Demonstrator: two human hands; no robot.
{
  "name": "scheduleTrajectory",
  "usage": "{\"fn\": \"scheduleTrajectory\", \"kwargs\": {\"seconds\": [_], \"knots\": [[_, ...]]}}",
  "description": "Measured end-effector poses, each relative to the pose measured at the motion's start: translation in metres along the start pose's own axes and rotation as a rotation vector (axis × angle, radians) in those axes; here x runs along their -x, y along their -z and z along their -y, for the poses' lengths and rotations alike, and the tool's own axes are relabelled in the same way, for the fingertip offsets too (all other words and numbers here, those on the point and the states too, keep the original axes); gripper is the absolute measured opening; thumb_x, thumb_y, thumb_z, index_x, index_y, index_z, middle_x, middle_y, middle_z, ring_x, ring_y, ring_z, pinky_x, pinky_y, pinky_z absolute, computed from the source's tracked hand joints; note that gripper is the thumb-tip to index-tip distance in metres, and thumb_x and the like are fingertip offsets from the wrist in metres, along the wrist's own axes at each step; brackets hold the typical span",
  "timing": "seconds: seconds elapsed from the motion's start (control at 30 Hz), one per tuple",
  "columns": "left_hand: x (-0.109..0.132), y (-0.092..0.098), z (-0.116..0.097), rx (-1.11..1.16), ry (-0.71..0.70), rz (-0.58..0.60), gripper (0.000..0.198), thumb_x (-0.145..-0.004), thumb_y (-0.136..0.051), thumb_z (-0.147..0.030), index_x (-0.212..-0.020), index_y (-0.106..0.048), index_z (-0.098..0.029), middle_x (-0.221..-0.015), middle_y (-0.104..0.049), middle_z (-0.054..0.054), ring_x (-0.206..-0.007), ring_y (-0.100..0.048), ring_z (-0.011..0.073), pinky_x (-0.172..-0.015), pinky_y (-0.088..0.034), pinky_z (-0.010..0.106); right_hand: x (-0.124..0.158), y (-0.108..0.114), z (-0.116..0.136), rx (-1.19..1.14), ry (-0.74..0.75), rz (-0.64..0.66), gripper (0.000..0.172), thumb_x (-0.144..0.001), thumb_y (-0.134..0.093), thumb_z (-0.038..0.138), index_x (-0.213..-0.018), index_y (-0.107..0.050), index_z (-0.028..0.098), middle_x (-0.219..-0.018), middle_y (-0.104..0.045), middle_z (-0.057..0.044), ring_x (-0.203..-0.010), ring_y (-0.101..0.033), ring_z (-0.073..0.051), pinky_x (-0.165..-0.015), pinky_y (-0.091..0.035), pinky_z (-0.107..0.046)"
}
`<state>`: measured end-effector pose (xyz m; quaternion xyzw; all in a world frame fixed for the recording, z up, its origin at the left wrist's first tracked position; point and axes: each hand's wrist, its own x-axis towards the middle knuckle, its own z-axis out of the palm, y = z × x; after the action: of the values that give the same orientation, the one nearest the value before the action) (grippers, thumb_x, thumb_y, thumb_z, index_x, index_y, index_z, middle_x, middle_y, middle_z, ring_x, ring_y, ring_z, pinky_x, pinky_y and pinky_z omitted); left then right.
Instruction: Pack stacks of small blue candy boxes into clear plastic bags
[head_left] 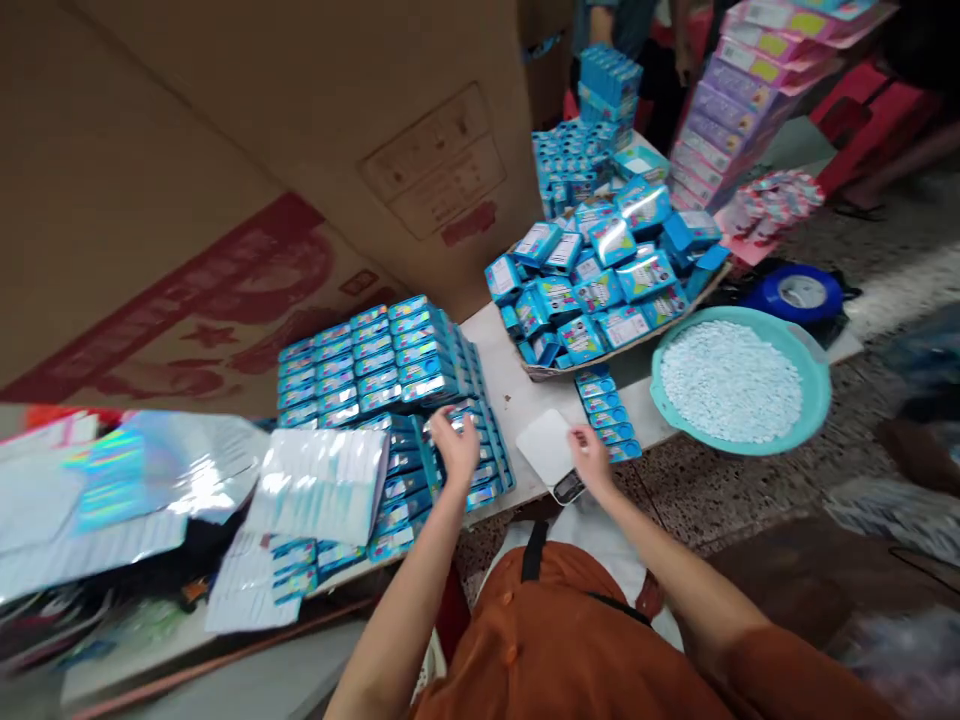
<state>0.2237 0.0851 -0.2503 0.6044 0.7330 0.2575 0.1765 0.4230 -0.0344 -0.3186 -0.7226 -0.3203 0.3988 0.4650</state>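
My left hand (pixel 457 447) reaches over the stacked small blue boxes (pixel 409 350), its thumb and fingers bent round a box in the lower part of the stack. Over the right edge of a white digital scale (pixel 546 447), my right hand (pixel 591 460) has its fingers curled together; what is in them, if anything, is too small to make out. The scale's dark display (pixel 568 487) faces me. Just right of that hand lies a short row of blue boxes (pixel 606 405).
A carton tray heaped with blue boxes (pixel 600 285) stands behind the scale. To the right is a turquoise basin (pixel 814 400) of small white pieces, with a blue tape roll (pixel 802 292) behind it. A large cardboard carton (pixel 262 150) rises at the left. Shiny packets (pixel 319 480) lie front left.
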Motion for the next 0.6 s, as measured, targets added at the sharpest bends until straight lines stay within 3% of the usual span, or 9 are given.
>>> {"fn": "scheduleTrajectory", "kwargs": {"seconds": [0.13,0.2,0.27,0.33,0.43,0.5,0.6], "knots": [[0.058,0.029,-0.021,0.082,-0.371,0.063,0.021,-0.086,-0.052,-0.021,-0.107,-0.05,-0.02,-0.106,-0.057,0.009,-0.104,-0.052,0.0222,-0.094,-0.042,0.042,-0.002,0.057,-0.021,0.131,0.052,-0.142,0.038,-0.082,-0.047,0.052,-0.092,-0.058,0.017,-0.088,-0.063,-0.01,-0.081,-0.058,-0.022,-0.078,-0.044,-0.036],[0.07,0.05,-0.024,0.052,-0.46,0.04,0.023,-0.086,-0.053,-0.019,-0.109,-0.05,-0.021,-0.109,-0.057,0.009,-0.107,-0.051,0.0212,-0.096,-0.041,0.04,-0.009,0.069,-0.029,0.223,0.067,-0.223,0.04,-0.082,-0.048,0.054,-0.093,-0.059,0.017,-0.085,-0.064,-0.009,-0.077,-0.058,-0.022,-0.074,-0.044,-0.034],[0.064,0.079,-0.015,-0.011,-0.5,-0.047,0.024,-0.085,-0.055,-0.019,-0.109,-0.052,-0.021,-0.11,-0.057,0.009,-0.108,-0.051,0.0212,-0.097,-0.041,0.04,-0.013,0.072,-0.032,0.263,0.077,-0.271,0.043,-0.082,-0.048,0.057,-0.093,-0.06,0.017,-0.083,-0.064,-0.009,-0.074,-0.058,-0.021,-0.072,-0.044,-0.033],[0.042,0.115,0.008,-0.099,-0.484,-0.158,0.022,-0.085,-0.053,-0.021,-0.107,-0.053,-0.02,-0.109,-0.058,0.009,-0.107,-0.052,0.0223,-0.097,-0.04,0.041,-0.013,0.068,-0.027,0.264,0.091,-0.28,0.046,-0.082,-0.047,0.059,-0.093,-0.06,0.017,-0.083,-0.064,-0.009,-0.073,-0.058,-0.022,-0.071,-0.044,-0.032],[-0.009,0.173,0.053,-0.29,-0.364,-0.259,0.024,-0.087,-0.045,-0.021,-0.11,-0.053,-0.017,-0.108,-0.058,0.012,-0.107,-0.052,0.0257,-0.096,-0.04,0.044,-0.006,0.053,-0.01,0.253,0.129,-0.237,0.047,-0.082,-0.047,0.06,-0.094,-0.06,0.017,-0.082,-0.064,-0.009,-0.073,-0.059,-0.021,-0.07,-0.044,-0.032],[-0.046,0.204,0.079,-0.447,-0.356,-0.177,0.032,-0.086,-0.041,-0.017,-0.115,-0.053,-0.015,-0.113,-0.058,0.014,-0.112,-0.05,0.0278,-0.098,-0.038,0.045,0.003,0.041,0.003,0.25,0.168,-0.179,0.046,-0.082,-0.047,0.06,-0.094,-0.061,0.018,-0.083,-0.065,-0.008,-0.074,-0.06,-0.022,-0.071,-0.044,-0.031],[-0.091,0.231,0.099,-0.569,-0.509,0.159,0.045,-0.081,-0.039,-0.012,-0.124,-0.051,-0.015,-0.126,-0.056,0.013,-0.121,-0.046,0.0259,-0.103,-0.036,0.043,0.022,0.023,0.022,0.246,0.211,-0.095,0.046,-0.083,-0.044,0.06,-0.094,-0.061,0.018,-0.085,-0.067,-0.009,-0.077,-0.061,-0.022,-0.074,-0.045,-0.032]]}}
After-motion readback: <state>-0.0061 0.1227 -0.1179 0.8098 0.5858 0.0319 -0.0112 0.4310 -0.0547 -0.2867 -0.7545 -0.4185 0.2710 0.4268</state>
